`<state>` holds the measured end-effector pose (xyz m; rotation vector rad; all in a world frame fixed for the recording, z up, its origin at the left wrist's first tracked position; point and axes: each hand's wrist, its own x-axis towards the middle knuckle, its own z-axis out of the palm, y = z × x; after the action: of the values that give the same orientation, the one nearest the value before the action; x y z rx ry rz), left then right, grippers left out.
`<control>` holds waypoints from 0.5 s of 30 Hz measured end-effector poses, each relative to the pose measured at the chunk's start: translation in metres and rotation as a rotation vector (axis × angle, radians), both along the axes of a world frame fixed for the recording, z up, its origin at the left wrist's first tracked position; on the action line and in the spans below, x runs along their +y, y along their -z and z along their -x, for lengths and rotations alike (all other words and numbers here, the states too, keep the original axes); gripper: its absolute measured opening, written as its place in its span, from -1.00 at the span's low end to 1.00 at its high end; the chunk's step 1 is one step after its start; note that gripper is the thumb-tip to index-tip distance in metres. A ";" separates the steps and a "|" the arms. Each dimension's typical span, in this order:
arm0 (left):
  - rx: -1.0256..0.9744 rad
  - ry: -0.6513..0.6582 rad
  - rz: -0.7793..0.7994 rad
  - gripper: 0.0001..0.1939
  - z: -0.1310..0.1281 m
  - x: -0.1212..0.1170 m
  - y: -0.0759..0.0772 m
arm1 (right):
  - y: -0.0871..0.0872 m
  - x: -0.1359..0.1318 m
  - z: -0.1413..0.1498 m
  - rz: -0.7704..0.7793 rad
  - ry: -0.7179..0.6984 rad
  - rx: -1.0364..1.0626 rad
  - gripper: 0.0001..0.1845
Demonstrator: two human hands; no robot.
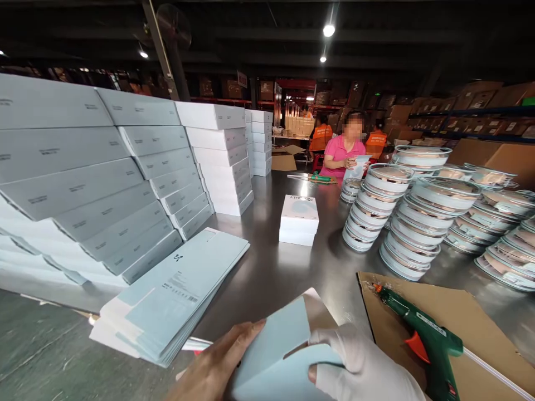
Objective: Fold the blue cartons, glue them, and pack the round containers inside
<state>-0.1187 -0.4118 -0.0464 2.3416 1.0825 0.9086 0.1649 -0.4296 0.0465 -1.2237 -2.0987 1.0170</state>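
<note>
A light-blue carton [276, 356], partly folded into shape with its end flaps open, is between my two hands at the bottom middle. My bare left hand [221, 356] is closed along the carton's left side, fingers partly hidden behind it. My right hand [355, 356], in a white glove with bare fingertips showing, pinches a flap at the carton's right end. Left of the carton lies a stack of flat light-blue cartons [179, 284] with a printed logo. On the right, a green glue gun [426, 328] with an orange trigger rests on a brown cardboard sheet [480, 312].
Tall stacks of white boxes [54, 150] line the table's left side. A short pile of small white boxes [298, 220] stands mid-table. Stacks of round clear-lidded containers [413, 228] fill the right. Across the metal table [254, 256], a person in pink [340, 150] holds a light-blue carton.
</note>
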 end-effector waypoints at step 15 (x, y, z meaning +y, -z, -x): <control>-0.643 0.138 0.033 -0.24 -0.054 0.056 -0.036 | 0.020 0.018 0.015 -0.667 0.431 0.408 -0.52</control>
<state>-0.0652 -0.3558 -0.0101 1.8494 0.6521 1.4321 0.1503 -0.4113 0.0266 -0.9532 -1.5588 0.2889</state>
